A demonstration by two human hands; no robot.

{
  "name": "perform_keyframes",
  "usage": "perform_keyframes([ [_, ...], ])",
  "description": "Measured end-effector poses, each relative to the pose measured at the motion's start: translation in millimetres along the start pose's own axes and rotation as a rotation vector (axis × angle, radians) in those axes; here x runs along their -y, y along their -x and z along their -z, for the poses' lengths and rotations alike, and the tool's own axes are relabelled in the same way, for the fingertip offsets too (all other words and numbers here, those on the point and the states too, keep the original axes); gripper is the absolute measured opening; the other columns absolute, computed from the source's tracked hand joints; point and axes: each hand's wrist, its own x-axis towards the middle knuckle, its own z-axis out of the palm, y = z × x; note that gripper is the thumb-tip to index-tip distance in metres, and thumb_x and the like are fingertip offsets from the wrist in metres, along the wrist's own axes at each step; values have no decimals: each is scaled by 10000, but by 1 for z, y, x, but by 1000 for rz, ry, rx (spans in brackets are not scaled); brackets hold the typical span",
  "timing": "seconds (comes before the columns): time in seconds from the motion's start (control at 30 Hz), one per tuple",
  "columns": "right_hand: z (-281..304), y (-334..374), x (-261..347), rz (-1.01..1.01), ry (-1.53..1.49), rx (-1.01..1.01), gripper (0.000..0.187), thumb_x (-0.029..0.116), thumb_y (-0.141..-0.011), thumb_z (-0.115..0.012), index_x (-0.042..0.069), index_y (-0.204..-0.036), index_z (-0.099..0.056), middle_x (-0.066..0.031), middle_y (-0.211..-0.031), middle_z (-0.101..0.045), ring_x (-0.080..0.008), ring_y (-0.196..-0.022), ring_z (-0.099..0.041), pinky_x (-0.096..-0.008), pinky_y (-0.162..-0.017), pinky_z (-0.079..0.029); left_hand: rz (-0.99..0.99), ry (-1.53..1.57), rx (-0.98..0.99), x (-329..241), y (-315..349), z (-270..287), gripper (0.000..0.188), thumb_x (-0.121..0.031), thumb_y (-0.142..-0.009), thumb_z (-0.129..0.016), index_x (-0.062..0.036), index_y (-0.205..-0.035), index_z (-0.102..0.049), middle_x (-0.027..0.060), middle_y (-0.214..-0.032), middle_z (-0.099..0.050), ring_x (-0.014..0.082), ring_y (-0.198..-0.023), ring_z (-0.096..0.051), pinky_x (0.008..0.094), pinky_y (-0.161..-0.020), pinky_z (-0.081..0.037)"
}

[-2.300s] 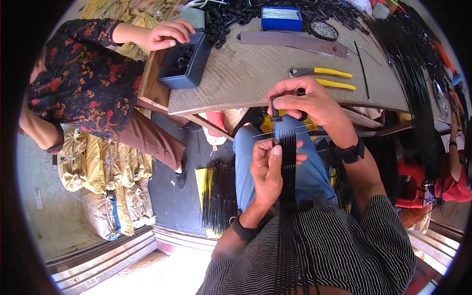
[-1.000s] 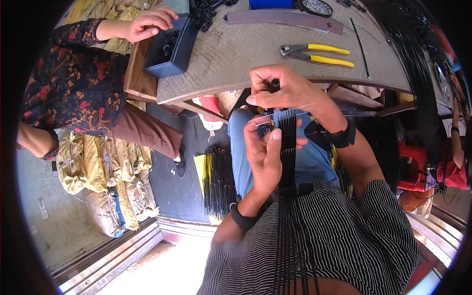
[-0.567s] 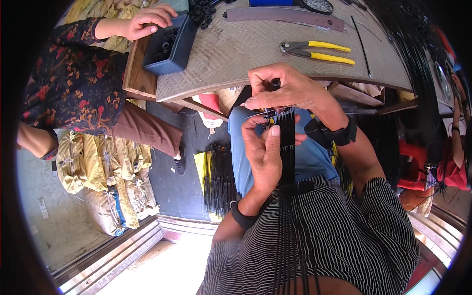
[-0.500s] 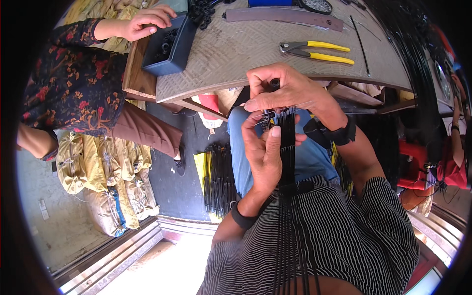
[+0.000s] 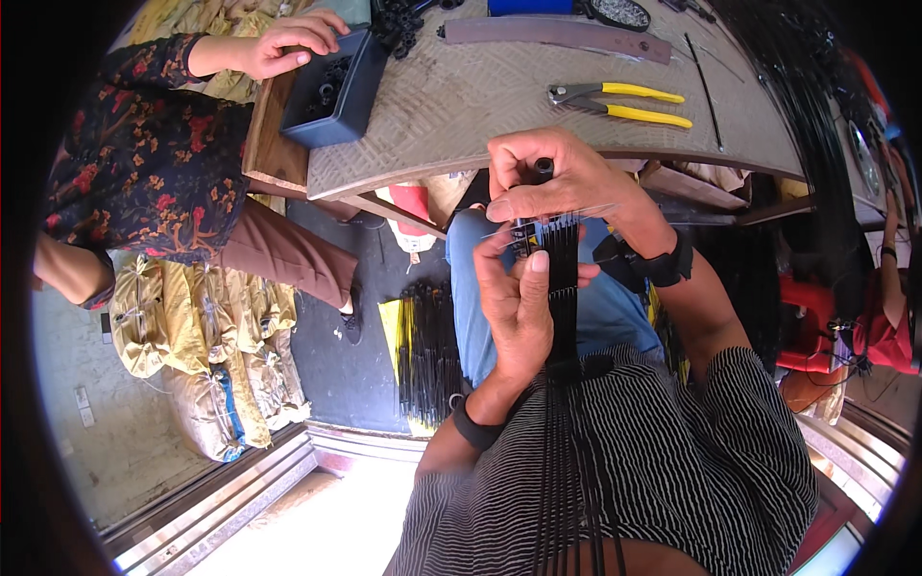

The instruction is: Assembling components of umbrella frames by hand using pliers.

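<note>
In front of my lap, my left hand (image 5: 519,312) is closed around the upper part of a bundle of thin black rods (image 5: 564,307), which look like umbrella ribs. The thumb lies along their near side, and the rods run down over my striped shirt. Just above, my right hand (image 5: 567,182) is bent round a black tube (image 5: 544,167) whose round hollow end shows between thumb and fingers. Under the right thumb, a thin wire (image 5: 591,211) passes across the rod tops. My fingers partly hide where tube, wire and rods meet.
Yellow-handled pliers (image 5: 624,103) lie on the table (image 5: 451,106) ahead. A dark box (image 5: 331,120) of small black parts stands at its left, beside another person's hand (image 5: 288,46). Wrapped bundles (image 5: 202,326) lean at the left; black rods (image 5: 427,355) stand near my leg.
My right hand has shifted slightly right and down with the tube. The wire now shows further out to the right across the rod tops. My left hand keeps its grip.
</note>
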Motion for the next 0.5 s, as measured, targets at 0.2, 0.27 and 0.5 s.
perform_keyframes([
  [0.2, -2, 3, 6, 31, 3, 40, 253, 231, -784, -645, 37, -680, -520, 37, -571, -472, -38, -511, -387, -216, -472, -303, -13, 62, 8, -6, 1, -2, 278, -119, -932, -394, -45, -1142, -226, 275, -1047, -546, 269, -754, -637, 326, -669, -533],
  [0.27, -3, 8, -16, -38, -426, -326, 311, 313, -849, -524, 6, -822, -566, 14, -603, -490, -50, -490, -391, -209, -470, -315, 5, 52, -59, -6, -5, 1, 256, -114, -931, -396, -48, -1138, -261, 247, -1033, -559, 267, -753, -638, 323, -667, -532],
  [0.5, -57, 58, -6, -168, -378, -668, 297, 207, -870, -522, -37, -1015, -609, 5, -724, -525, -22, -482, -387, -177, -415, -292, -71, 69, -140, 4, -4, 8, 253, -99, -924, -406, -47, -1160, -329, 149, -983, -566, 213, -724, -614, 305, -653, -521],
])
